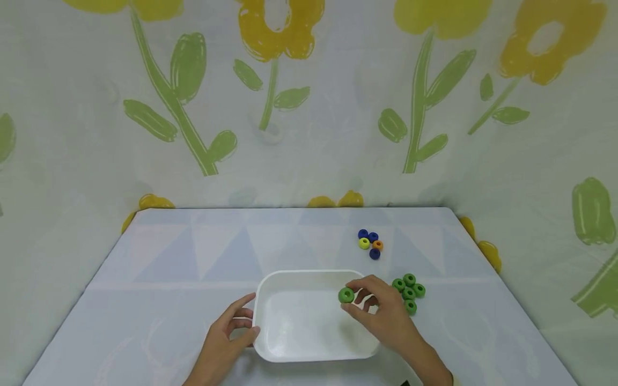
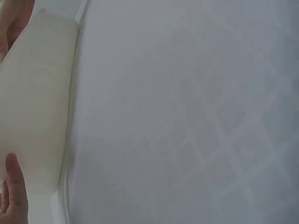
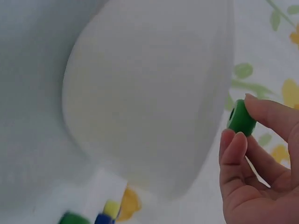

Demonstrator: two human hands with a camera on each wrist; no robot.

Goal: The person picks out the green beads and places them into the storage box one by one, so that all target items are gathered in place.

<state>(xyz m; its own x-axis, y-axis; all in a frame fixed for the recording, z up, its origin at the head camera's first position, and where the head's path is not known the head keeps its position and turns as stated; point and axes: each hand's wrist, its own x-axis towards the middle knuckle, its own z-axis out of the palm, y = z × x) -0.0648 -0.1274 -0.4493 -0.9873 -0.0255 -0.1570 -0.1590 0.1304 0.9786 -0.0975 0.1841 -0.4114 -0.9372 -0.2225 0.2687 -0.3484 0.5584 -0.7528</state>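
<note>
My right hand (image 1: 388,313) pinches a green bead (image 1: 346,295) between thumb and fingers, above the right part of a white tray (image 1: 309,358). The bead is ring-shaped with a hole through it. In the right wrist view the green bead (image 3: 242,117) shows at the fingertips, beside the tray's pale wall (image 3: 149,102). My left hand (image 1: 227,335) rests at the tray's left side, its thumb and index finger spread and touching the rim. The left wrist view shows a straight digit of that hand (image 2: 17,191) lying along the outer wall (image 2: 39,102).
Several green beads (image 1: 408,294) lie together right of the tray, partly behind my right hand. Farther back sits a small group of dark blue beads (image 1: 374,254), a yellow bead (image 1: 364,243) and an orange bead (image 1: 378,245). A flower-patterned cloth (image 1: 333,134) hangs behind the table (image 1: 159,305).
</note>
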